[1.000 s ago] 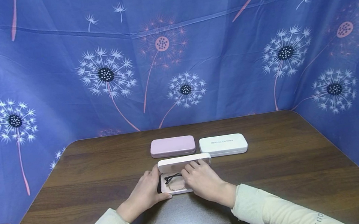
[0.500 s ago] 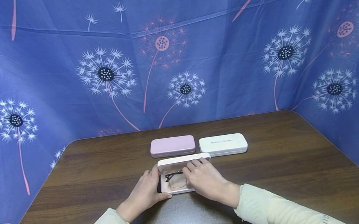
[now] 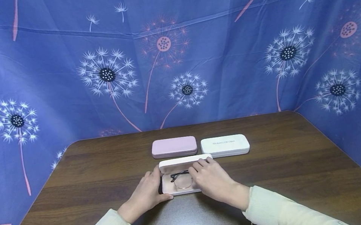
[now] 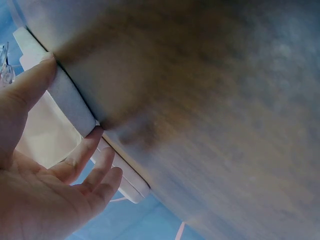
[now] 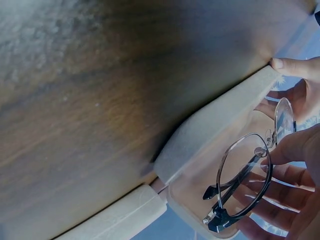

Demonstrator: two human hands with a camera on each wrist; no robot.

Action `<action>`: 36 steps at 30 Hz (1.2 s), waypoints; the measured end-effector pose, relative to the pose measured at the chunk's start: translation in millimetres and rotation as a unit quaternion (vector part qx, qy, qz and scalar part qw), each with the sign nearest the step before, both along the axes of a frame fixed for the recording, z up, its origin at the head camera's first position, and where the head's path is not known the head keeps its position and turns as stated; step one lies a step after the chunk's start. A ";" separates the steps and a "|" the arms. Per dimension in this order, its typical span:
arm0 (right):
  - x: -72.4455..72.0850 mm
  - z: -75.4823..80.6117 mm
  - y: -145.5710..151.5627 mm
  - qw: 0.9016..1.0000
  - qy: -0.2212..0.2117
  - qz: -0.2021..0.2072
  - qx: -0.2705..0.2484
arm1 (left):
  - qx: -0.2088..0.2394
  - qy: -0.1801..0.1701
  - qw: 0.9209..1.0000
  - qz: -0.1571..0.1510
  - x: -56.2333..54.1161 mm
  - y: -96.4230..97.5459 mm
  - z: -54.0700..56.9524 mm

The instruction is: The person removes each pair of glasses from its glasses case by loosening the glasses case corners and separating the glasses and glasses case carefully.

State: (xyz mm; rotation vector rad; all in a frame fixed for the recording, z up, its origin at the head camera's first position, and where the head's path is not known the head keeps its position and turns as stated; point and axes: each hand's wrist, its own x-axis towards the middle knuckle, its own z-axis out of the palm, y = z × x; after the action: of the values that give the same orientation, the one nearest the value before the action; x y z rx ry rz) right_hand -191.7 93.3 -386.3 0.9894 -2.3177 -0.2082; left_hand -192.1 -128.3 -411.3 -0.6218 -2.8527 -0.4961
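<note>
A white hinged glasses case (image 3: 168,188) lies on the table with its lid (image 3: 173,163) raised, pale pink inside. My left hand (image 3: 145,197) grips its left end, thumb at the front edge (image 4: 67,95) and fingertips near the corner. My right hand (image 3: 213,180) is over the right part of the case. Between its thumb and fingers it holds a pair of eyeglasses (image 5: 220,220) with thin rims and dark folded temples. In the head view the left lens and the dark temples (image 3: 179,174) show over the case's inside; my right hand hides the rest.
Behind the raised lid lie two shut cases, a lavender one (image 3: 174,146) and a white one with lettering (image 3: 225,145). Brown wooden table (image 3: 294,173) stretches to both sides. A blue curtain with dandelions (image 3: 229,64) hangs around the table's back and sides.
My right hand and the eyeglasses have shifted a little to the right across the case, showing more of the left lens. My left hand and the case have stayed in place.
</note>
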 end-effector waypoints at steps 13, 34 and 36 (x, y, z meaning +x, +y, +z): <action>3.2 2.0 21.5 1.000 -0.011 -0.024 -0.003 | -0.009 -0.007 1.000 0.002 0.0 -0.5 -1.0; -0.3 -5.6 75.5 0.998 0.019 -0.041 -0.034 | -0.010 0.000 1.000 0.003 -0.6 -1.7 -2.4; -0.7 -6.8 79.8 0.998 0.019 -0.043 -0.037 | -0.007 0.000 1.000 0.002 -0.5 -1.7 -2.6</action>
State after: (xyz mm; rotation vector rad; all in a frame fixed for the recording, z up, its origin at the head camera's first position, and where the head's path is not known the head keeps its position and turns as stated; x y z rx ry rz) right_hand -192.3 173.1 -393.1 0.8438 -2.3181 -0.1718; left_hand -192.6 -130.0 -413.9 -0.6179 -2.8604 -0.4757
